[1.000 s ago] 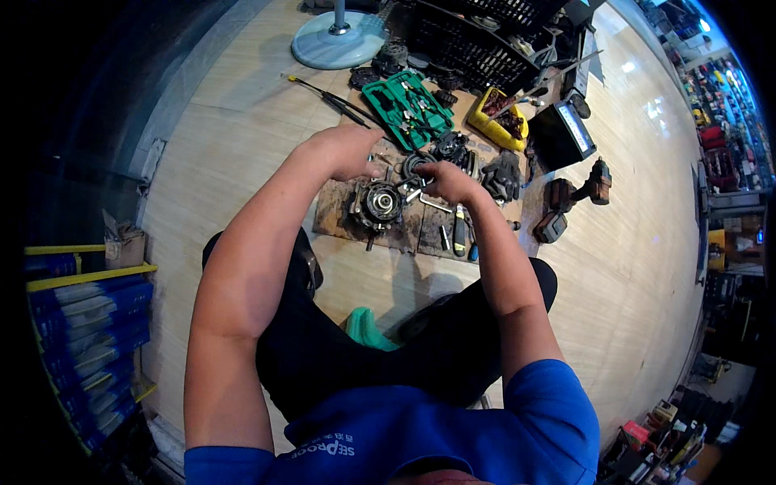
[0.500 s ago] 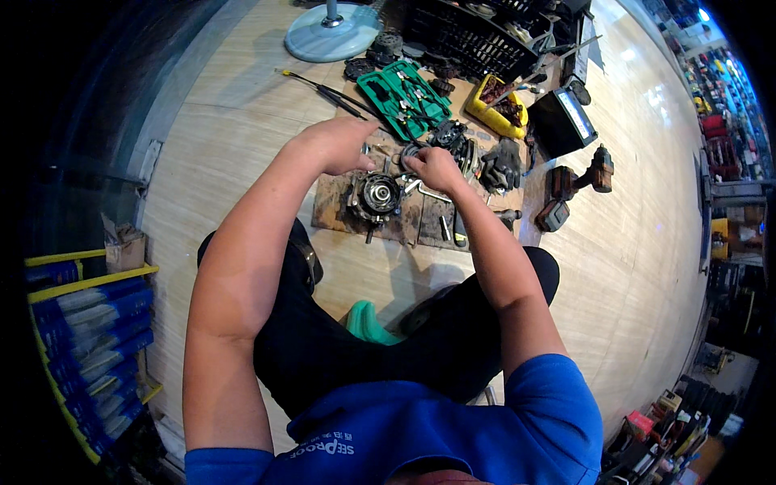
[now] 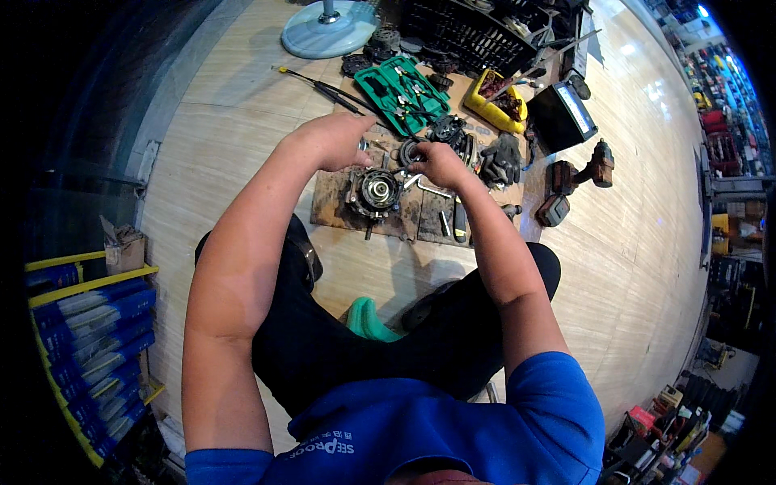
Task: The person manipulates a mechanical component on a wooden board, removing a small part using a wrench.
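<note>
My left hand (image 3: 343,141) is curled round a small silver metal part (image 3: 363,145), largely hidden by my fingers, above a grimy board (image 3: 331,210). My right hand (image 3: 438,166) grips a dark ring-shaped part (image 3: 410,153) with thumb and fingers. Below and between my hands sits a round metal housing (image 3: 374,193) with concentric rings. Bright hex keys (image 3: 432,189), a short metal cylinder (image 3: 444,222) and more dark mechanical parts (image 3: 449,129) lie beside them. An open green tool case (image 3: 400,93) is behind my hands.
A yellow tray (image 3: 512,117), black battery (image 3: 566,113), cordless power tool (image 3: 600,166) and dark glove (image 3: 501,159) are to the right. Behind are a black crate (image 3: 461,36) and round stand base (image 3: 327,32). A yellow-framed rack (image 3: 89,287) stands left; green cloth (image 3: 364,319) lies between my legs.
Both hands have shifted slightly upward in the picture, along with the whole scene. My right fingers have closed further onto the dark ring part; my left hand stays above the housing.
</note>
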Available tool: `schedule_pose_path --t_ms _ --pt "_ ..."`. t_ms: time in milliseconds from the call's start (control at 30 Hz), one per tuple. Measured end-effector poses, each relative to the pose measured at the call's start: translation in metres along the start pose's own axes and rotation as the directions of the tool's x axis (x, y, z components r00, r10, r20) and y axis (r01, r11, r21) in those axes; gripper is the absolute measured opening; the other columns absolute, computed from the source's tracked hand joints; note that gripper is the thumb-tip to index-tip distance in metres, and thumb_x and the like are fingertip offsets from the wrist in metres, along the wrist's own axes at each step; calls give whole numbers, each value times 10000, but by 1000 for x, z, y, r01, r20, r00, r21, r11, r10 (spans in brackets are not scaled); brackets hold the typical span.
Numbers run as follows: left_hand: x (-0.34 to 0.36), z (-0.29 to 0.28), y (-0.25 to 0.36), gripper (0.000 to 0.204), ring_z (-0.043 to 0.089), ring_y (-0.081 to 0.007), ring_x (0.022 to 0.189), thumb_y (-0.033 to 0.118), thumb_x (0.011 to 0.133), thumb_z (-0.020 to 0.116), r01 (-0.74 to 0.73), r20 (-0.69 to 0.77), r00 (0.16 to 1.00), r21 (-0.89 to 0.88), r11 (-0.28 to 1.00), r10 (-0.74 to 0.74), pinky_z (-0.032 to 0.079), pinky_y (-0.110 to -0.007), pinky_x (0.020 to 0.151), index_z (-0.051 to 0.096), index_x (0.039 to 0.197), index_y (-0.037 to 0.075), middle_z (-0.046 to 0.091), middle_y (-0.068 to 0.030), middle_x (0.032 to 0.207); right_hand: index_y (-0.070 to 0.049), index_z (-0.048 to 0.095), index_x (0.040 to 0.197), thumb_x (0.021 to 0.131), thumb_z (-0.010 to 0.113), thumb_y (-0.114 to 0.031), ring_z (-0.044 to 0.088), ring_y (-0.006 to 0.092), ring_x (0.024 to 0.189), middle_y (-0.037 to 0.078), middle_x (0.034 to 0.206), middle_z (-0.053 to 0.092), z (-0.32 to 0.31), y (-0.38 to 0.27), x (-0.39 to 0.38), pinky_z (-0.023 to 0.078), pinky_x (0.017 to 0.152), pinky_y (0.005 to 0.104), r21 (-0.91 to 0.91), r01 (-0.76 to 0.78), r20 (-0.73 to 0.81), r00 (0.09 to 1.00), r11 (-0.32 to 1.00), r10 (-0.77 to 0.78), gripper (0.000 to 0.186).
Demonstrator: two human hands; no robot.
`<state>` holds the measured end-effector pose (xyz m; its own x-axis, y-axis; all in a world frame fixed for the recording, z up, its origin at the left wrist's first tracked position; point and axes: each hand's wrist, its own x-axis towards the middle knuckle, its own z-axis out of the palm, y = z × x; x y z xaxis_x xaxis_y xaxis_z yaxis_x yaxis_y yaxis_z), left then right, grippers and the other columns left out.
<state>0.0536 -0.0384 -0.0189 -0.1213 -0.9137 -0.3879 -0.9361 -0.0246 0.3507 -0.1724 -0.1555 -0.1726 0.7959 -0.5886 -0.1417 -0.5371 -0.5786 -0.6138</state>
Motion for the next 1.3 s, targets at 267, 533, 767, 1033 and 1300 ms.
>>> schedule_pose_path --t_ms 267,533,767,1033,1300 --pt "-2 -2 3 734 555 -393 1187 305 787 772 -6 -1 1000 0 1000 6 458 -440 992 459 1391 30 581 -246 1270 -16 681 907 882 635 -345 648 404 917 235 920 678 6 -16 -2 514 795 497 -267 -176 -10 984 948 180 333" --pt "-4 2 -3 729 559 -400 1176 297 784 776 -14 -35 999 0 1000 14 460 -447 984 462 1383 27 592 -241 1254 -19 673 1110 873 658 -257 684 338 873 206 975 698 -3 -23 2 526 769 472 209 -263 301 934 942 194 336" --pt "0 -1 0 737 564 -400 1164 289 776 781 -18 -18 1000 1 1000 18 464 -455 968 453 1384 31 600 -243 1234 -8 620 1221 830 732 -226 678 324 824 178 999 708 1 10 -3 525 755 439 125 136 148 977 983 -154 462" --pt "1 4 -4 665 587 -374 1148 331 817 754 -16 -21 1000 33 999 16 489 -444 943 481 1333 13 624 -229 1211 -6 707 906 876 631 -416 641 433 887 257 871 666 4 -17 1 500 798 489 -60 -179 -7 984 982 179 418" --pt "2 -1 0 694 582 -384 1150 324 810 758 -7 17 1000 41 999 6 479 -445 957 461 1359 21 615 -234 1220 5 690 934 887 595 -357 637 426 910 256 913 665 20 3 8 498 818 458 179 -273 -119 948 945 296 377"
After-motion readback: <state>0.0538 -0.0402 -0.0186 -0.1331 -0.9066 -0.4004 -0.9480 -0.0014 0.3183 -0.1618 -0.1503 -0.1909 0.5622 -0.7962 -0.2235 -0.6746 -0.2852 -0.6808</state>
